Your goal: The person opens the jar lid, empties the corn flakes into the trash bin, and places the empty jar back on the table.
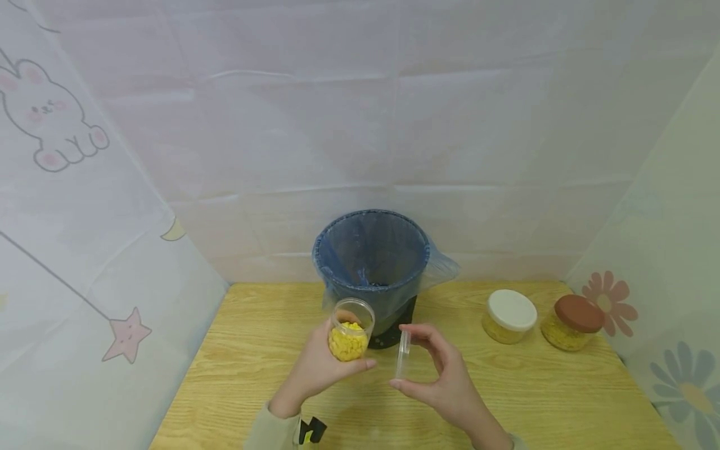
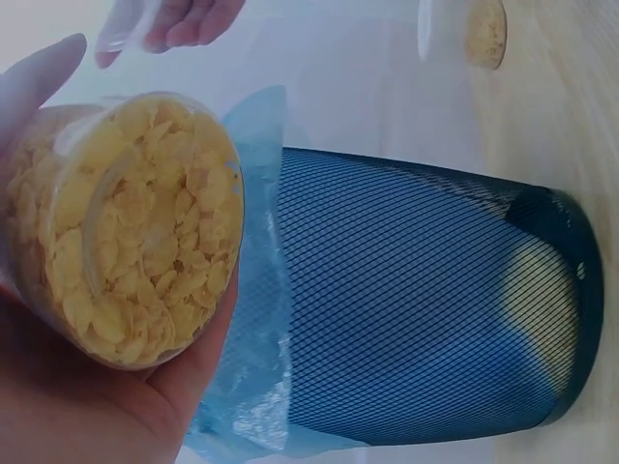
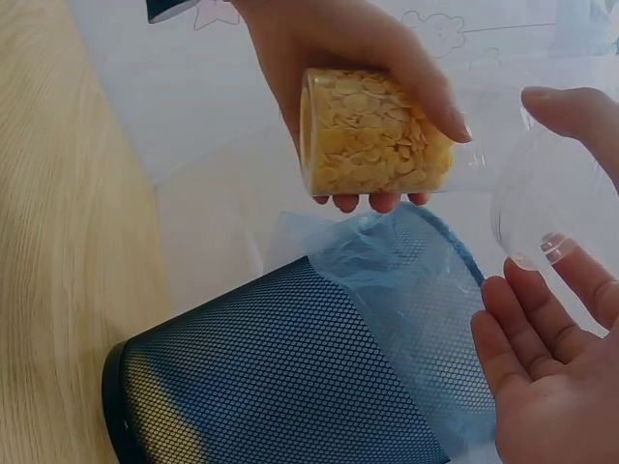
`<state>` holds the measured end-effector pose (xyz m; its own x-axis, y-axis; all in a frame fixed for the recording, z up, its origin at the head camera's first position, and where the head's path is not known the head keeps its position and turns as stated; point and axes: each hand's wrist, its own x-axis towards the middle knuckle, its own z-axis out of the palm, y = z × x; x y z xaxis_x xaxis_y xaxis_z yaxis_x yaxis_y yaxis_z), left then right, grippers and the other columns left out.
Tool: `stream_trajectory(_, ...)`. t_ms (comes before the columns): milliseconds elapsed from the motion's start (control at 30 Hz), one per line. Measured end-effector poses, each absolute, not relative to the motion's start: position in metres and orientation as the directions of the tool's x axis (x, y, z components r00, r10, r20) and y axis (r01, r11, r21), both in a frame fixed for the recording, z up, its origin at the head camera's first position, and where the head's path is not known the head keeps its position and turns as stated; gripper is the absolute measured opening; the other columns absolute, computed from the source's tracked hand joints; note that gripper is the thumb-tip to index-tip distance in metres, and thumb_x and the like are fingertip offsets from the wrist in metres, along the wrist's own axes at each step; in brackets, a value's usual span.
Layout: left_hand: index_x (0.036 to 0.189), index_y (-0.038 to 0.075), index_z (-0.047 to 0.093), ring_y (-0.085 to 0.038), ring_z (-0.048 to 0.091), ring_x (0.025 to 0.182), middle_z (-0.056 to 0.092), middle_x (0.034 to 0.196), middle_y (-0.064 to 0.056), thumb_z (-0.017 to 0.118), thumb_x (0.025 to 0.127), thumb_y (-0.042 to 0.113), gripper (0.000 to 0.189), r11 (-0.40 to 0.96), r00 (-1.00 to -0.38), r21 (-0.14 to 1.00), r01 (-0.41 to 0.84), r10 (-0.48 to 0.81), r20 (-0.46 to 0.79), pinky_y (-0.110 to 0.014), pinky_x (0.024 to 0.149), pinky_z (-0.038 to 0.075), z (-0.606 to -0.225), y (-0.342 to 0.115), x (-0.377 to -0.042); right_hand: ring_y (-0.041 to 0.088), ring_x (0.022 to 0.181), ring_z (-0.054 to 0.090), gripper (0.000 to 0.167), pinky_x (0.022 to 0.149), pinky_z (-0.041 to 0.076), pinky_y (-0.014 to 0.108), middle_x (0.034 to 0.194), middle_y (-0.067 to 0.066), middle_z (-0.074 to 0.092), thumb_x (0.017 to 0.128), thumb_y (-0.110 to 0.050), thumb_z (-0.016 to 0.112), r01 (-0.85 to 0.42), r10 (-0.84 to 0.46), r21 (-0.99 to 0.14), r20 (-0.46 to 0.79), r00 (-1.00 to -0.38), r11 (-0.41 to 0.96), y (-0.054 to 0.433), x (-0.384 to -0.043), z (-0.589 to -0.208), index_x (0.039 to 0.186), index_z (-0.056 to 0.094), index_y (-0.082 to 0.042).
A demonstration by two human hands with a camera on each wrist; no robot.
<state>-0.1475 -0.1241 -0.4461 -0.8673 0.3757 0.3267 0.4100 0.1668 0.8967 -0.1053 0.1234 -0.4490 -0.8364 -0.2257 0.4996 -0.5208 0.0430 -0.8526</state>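
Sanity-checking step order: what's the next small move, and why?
Probably ease the jar forward over the bin: the jar is open in the left grip, with yellow flakes inside, and in the head view sits on the near side of the bin's mouth. The right grip pinches the clear lid, apart from the jar.

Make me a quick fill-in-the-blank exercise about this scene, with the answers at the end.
1. The left hand holds an open jar, while a clear lid is pinched in the ____ hand.
2. The flakes inside that jar are ____ in color.
3. The plastic liner over the rim of the mesh bin is ____ in color.
4. The closed jar nearer the bin has a lid top colored ____.

Missing words: right; yellow; blue; white.
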Motion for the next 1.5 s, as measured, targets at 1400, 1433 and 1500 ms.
stream_trajectory(1400, 0.131, 0.018, 0.047, -0.025, 0.059, 0.056, 0.064, 0.087, -0.01, 0.079, 0.091, 0.032, 0.053, 0.284, -0.913, 0.869, 0.405, 0.178, 0.367, -0.035, 0.045, 0.051, -0.381, -0.15, -0.181, 0.027, 0.11, 0.053, 0.069, 0.101, 0.045, 0.026, 0.125, 0.009, 0.059, 0.074, -0.004, 0.091, -0.495, -0.242, -0.863, 0.462, -0.853, 0.099, 0.129, -0.103, -0.465, 0.135, 0.061, -0.013)
stream_trajectory(1433, 0.131, 0.018, 0.047, -0.025, 0.059, 0.057, 0.063, 0.088, -0.01, 0.079, 0.091, 0.032, 0.053, 0.289, -0.911, 0.865, 0.41, 0.176, 0.373, -0.035, 0.045, 0.051, -0.379, -0.151, -0.182, 0.027, 0.11, 0.053, 0.069, 0.101, 0.045, 0.026, 0.125, 0.009, 0.059, 0.074, -0.004, 0.091, -0.489, -0.245, -0.867, 0.456, -0.856, 0.098, 0.129, -0.103, -0.466, 0.135, 0.061, -0.013)
stream_trajectory(1500, 0.13, 0.018, 0.049, -0.025, 0.059, 0.058, 0.063, 0.087, -0.009, 0.081, 0.089, 0.033, 0.054, 0.304, -0.905, 0.853, 0.425, 0.169, 0.391, -0.035, 0.046, 0.051, -0.377, -0.153, -0.183, 0.028, 0.111, 0.052, 0.068, 0.101, 0.045, 0.027, 0.125, 0.009, 0.059, 0.075, -0.004, 0.09, -0.477, -0.252, -0.873, 0.442, -0.861, 0.097, 0.129, -0.104, -0.468, 0.135, 0.061, -0.014)
